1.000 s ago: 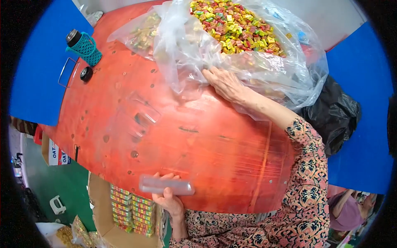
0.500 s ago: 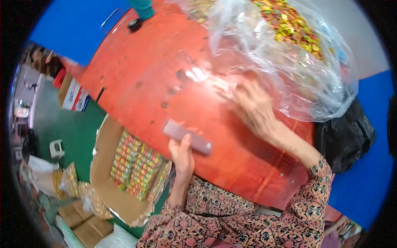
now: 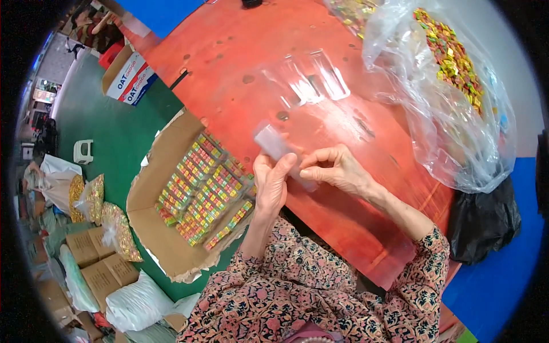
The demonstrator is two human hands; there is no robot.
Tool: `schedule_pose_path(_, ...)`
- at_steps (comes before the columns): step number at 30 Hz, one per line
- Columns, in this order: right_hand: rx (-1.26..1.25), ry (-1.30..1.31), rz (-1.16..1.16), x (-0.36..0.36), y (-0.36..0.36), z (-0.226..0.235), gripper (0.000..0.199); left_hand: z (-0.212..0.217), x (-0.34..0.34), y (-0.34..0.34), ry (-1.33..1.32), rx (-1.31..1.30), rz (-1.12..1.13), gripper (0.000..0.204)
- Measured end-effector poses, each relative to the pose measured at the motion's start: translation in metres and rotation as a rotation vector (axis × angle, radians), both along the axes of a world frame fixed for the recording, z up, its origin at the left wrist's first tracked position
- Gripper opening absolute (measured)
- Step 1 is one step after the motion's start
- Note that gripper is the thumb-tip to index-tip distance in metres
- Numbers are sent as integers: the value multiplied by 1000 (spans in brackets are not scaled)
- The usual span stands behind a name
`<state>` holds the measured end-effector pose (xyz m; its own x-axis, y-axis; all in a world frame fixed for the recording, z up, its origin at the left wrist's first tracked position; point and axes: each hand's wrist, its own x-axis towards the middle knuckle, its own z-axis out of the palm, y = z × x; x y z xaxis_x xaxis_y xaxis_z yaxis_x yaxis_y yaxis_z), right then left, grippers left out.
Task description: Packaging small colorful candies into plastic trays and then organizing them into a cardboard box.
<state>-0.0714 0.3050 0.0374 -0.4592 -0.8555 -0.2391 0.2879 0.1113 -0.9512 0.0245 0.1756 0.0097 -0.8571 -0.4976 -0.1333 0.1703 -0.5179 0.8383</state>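
My left hand (image 3: 271, 182) grips a long, narrow clear plastic box (image 3: 270, 139), thumb on top, above the near edge of the red table (image 3: 229, 80). At the near end of that box, the thumb and forefinger of my right hand (image 3: 338, 169) are pinched together against it. Whether anything small lies in this pinch is hidden. Farther out on the table lie similar clear plastic boxes (image 3: 331, 75), shiny with glare.
Left of the table stands an open cardboard carton (image 3: 150, 197) with packed rows of small colourful pieces (image 3: 197, 194). A large clear bag (image 3: 423, 108) of wrapped sweets (image 3: 452, 57) rests at the far right. Below it hangs a black plastic bag (image 3: 483, 223).
My right hand has come from farther out over the table to the box in my left hand, its fingers now pinched. The whole view has shifted, bringing more of the carton into sight.
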Motion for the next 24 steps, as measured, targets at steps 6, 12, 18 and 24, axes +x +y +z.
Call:
schedule_pose_path(6, 22, 601, -157, -3, -36, 2, 11, -7, 2, -28, 17, 103, 159, 39)
schedule_pose_path(12, 246, 1541, -229, -22, -115, -15, 19, -8, 6, -55, -51, 66, 263, 45)
schedule_pose_path(18, 422, 1491, -411, -45, -108, -21, 17, -2, -4, -68, -83, -142, 427, 46)
schedule_pose_path(24, 451, 1488, -540, -99, -70, -52, 13, 5, -28, -81, -84, -233, 373, 43)
